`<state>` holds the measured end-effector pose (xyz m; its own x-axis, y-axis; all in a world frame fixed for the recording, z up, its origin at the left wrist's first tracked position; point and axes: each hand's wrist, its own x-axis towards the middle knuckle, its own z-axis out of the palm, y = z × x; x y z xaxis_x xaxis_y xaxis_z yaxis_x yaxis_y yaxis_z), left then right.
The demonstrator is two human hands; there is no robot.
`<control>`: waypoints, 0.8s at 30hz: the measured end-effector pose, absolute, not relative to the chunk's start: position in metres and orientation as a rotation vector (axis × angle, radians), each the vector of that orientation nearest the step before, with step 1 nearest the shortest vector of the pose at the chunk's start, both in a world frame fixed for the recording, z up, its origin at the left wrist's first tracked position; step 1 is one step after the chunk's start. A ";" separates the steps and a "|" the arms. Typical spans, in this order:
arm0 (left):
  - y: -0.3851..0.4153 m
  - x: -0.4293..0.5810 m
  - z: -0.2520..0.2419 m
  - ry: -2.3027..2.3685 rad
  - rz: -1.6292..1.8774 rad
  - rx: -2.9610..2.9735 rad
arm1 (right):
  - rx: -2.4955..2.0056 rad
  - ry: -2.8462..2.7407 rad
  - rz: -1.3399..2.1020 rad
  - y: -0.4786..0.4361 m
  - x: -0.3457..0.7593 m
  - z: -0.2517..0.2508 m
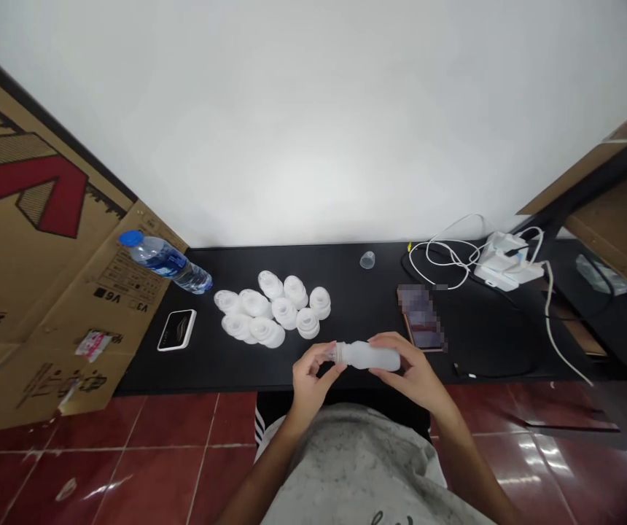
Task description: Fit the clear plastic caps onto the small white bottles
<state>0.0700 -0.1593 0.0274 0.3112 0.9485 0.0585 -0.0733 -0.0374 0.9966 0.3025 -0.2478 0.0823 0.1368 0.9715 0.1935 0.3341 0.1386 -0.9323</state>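
Observation:
A small white frosted bottle [371,356] lies sideways between my two hands, just above the desk's front edge. My left hand [313,372] pinches its clear-looking neck end, thumb in front and fingers behind. Around the base end, my right hand [409,368] is closed with thumb and fingers on either side. Just left of my hands, several similar white bottles [283,312] stand close together on the black desk [357,306]. A small translucent cup-shaped cap [367,259] rests near the wall.
A blue-capped water bottle [165,261] and a white boxy device [176,329] are at the left, beside a large cardboard box [45,292]. On the right lie a phone [421,317], looped white cable [448,244] and a power strip [504,259].

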 end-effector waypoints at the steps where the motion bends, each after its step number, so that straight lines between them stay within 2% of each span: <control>1: -0.159 0.070 0.028 0.901 1.031 1.314 | -1.391 -1.421 0.785 -0.247 0.302 0.085; 15: -0.139 0.076 0.042 0.909 0.803 1.106 | -1.293 -1.353 0.739 -0.243 0.293 0.066; 24: -0.133 0.077 0.049 0.912 0.740 1.058 | -1.329 -1.506 0.432 -0.249 0.278 0.078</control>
